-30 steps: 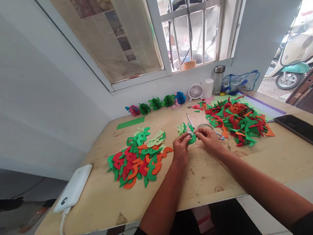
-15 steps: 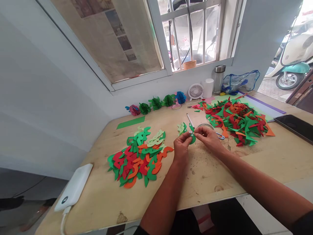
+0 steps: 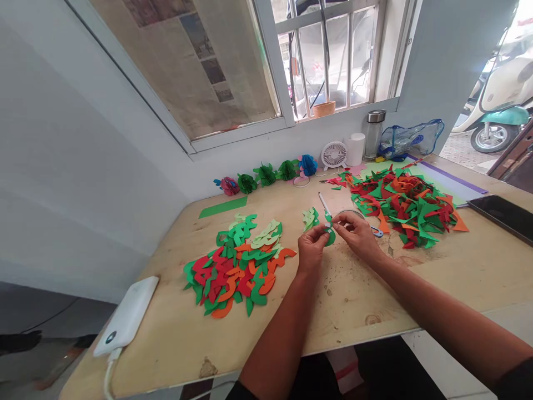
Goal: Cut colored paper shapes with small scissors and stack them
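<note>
My left hand [image 3: 311, 251] pinches a green paper cutout [image 3: 330, 238] with a curved shape between thumb and fingers, just above the table. Small white patches [image 3: 327, 225] show on the cutout's surface. At its right edge, the thumb and fingertips of my right hand [image 3: 358, 239] are pinched together; whatever lies between them is too small to make out. Just beyond my left hand is a small group of light green cutouts [image 3: 308, 218]. A white pen [image 3: 325, 204] lies behind the cutout. Close to my right hand is a blue-edged handle [image 3: 377, 231], its other end hidden.
Left of my hands spreads a pile of red, orange and green cutouts [image 3: 233, 272]. Paper scraps [image 3: 408, 203] heap on the right, beside a phone [image 3: 502, 218]. Paper ornaments [image 3: 265, 174], a fan [image 3: 333, 155] and a bottle [image 3: 373, 135] line the wall. A power bank [image 3: 127, 316] sits front left.
My right fingertips have shifted slightly to the right along the green cutout, and the white patches on it show more plainly. My left hand keeps its hold.
</note>
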The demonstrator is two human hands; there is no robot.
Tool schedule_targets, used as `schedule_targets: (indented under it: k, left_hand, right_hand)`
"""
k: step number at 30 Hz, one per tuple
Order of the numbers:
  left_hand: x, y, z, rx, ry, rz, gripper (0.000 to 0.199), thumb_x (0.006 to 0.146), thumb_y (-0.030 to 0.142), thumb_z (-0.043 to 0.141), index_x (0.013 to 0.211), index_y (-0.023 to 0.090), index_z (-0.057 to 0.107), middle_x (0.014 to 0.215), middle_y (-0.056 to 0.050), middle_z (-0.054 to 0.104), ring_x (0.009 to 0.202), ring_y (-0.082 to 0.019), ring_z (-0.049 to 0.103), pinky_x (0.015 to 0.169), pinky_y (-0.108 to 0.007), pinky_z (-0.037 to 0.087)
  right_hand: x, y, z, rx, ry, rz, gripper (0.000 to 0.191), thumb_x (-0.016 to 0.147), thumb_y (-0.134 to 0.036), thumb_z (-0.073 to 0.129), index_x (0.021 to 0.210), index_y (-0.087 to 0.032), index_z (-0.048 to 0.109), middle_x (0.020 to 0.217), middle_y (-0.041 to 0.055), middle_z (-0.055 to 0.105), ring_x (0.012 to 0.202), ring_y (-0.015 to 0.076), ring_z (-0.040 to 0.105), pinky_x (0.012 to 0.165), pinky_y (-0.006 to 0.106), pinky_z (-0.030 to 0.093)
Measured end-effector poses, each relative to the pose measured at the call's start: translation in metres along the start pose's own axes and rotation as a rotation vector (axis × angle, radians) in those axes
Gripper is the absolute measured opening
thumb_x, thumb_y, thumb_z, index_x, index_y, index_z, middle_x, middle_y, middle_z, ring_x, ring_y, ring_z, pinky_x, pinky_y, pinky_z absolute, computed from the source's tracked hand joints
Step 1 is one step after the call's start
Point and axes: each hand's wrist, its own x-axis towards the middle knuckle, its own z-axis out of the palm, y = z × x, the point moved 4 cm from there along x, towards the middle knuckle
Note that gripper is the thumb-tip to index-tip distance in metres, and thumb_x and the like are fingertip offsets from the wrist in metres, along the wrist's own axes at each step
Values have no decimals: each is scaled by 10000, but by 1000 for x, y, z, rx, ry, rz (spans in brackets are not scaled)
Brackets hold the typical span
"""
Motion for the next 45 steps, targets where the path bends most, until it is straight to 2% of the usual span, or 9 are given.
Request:
schedule_targets:
  k: [5,13,23,30,34,39,45]
  left_hand:
    - [-3,4,2,46,-2,-1,200,505,221,783,685,146,740,692,-29,698,634,-118,599,644,-238,471]
    - [-4,8,3,100,-17,18,143,541,179,760,680,145,748,695,-27,690,643,-124,597,663,-248,469]
    - [-4,7,2,190,-42,126,107,610,158,686,691,166,757,755,-39,703,691,-141,622,667,-244,484]
    - [-3,5,-1,242,-30,213,111,639,162,693,725,181,760,784,-48,696,757,-161,621,709,-249,475]
    - [-1,4,-3,240,-16,193,136,633,166,698,752,184,761,799,-48,704,758,-162,625,708,-254,481]
    - [0,6,-5,153,61,99,238,582,141,714,815,159,758,715,-21,693,638,-121,596,649,-240,478]
    - [-4,10,-1,101,45,56,212,532,202,772,729,130,739,679,-27,674,611,-117,580,626,-246,475]
  right_hand:
    - [1,2,-1,-54,-17,-43,148,798,-357,565,768,-215,598,835,50,625,794,185,559,598,289,423]
    - [1,1,-1,-41,-42,-52,124,788,-327,566,743,-211,576,862,58,631,854,200,570,633,299,431]
    - [3,3,-1,41,-55,28,202,754,-389,606,677,-204,583,955,82,638,884,212,576,639,299,446]
    - [3,7,2,125,-95,74,247,741,-440,625,663,-208,592,1020,87,621,933,225,570,709,326,454]
    - [2,8,2,174,-121,96,270,741,-460,630,669,-203,592,1064,85,612,1002,234,564,792,341,443]
    - [2,13,2,246,-140,141,257,741,-445,636,682,-199,594,1118,84,615,1083,243,544,889,362,400]
    - [3,20,4,326,-134,187,278,707,-458,674,661,-193,602,1104,85,634,1150,264,518,935,378,378]
